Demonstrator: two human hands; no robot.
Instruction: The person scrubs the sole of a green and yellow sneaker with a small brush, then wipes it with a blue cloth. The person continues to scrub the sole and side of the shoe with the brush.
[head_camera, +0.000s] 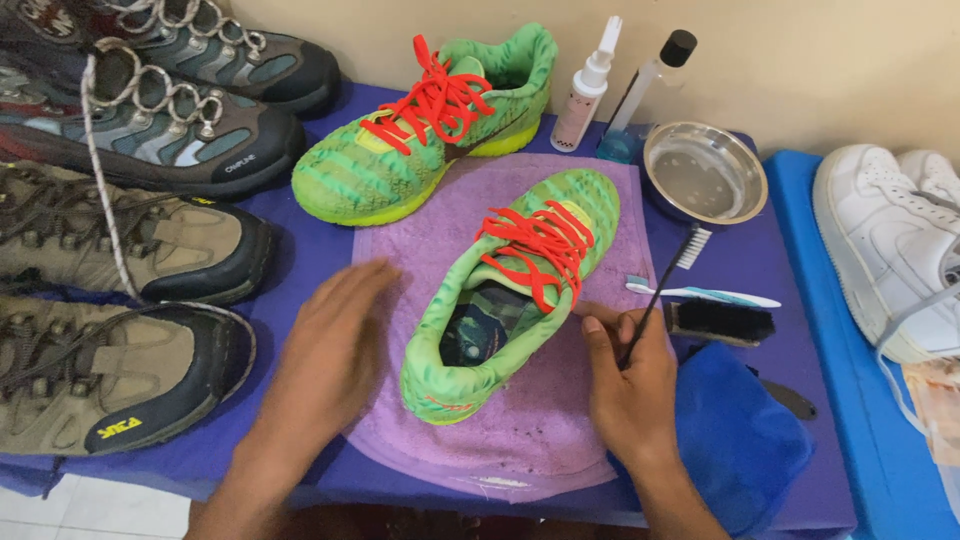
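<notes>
Right hand (628, 385) is pinching a thin black brush (664, 284), bristles up by the steel bowl (705, 172). Left hand (335, 345) is open, hovering just beside the green sneaker (510, 300) lying on my purple towel (530, 440).

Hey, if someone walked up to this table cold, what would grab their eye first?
Most striking is the bright green sports shoe with red laces lying on a purple towel at the table's centre, with its matching green shoe just behind. The left hand hovers beside the shoe while the right hand holds a thin black-handled brush. Along the left edge sit brown and grey hiking boots.
</notes>
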